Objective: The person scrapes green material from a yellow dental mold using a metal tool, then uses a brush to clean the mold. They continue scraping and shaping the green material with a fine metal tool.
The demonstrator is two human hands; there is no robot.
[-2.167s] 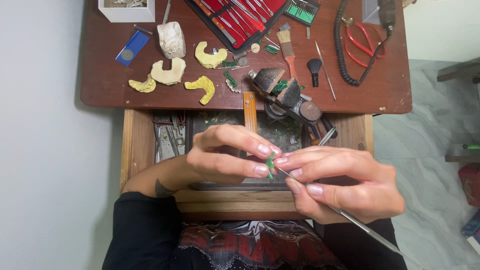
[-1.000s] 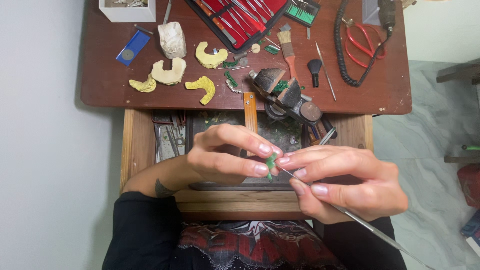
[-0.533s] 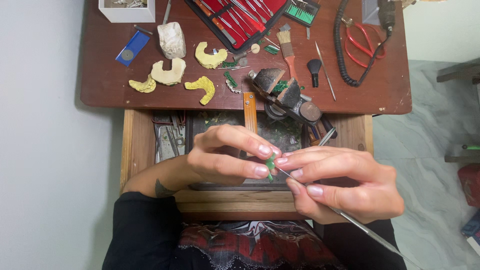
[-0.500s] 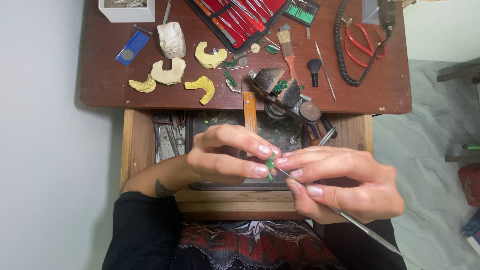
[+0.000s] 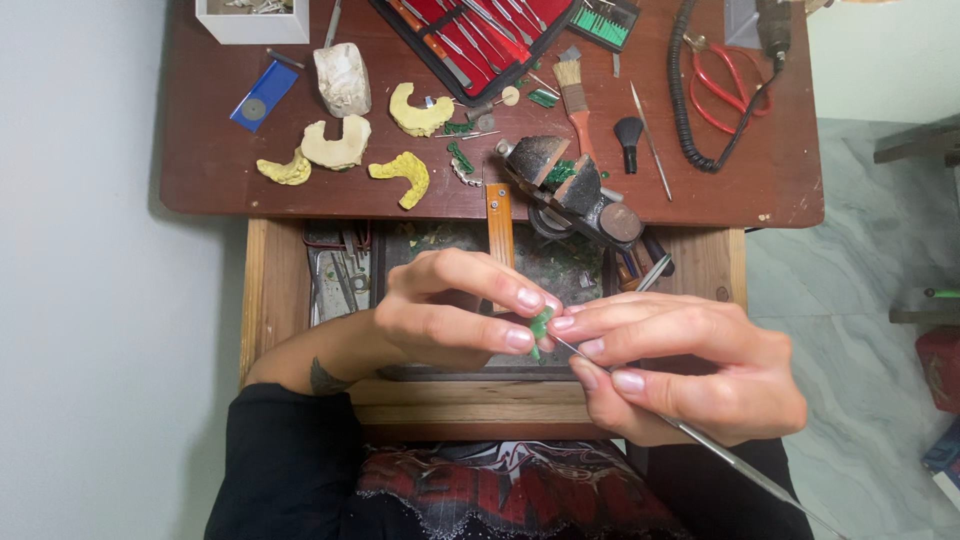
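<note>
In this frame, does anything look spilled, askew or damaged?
Nothing serious. Green shavings are scattered in the open drawer and on the desk. The left hand pinches a small green piece while the right hand holds a thin metal tool.

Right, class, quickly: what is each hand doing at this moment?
Left hand: closed, pinching a small green wax-like piece between its fingertips.
Right hand: closed, holding a thin silver metal tool, tip at the piece.

Black sleeves, small dark forearm tattoo, bare hands [image 5: 570, 340], short nails
</note>
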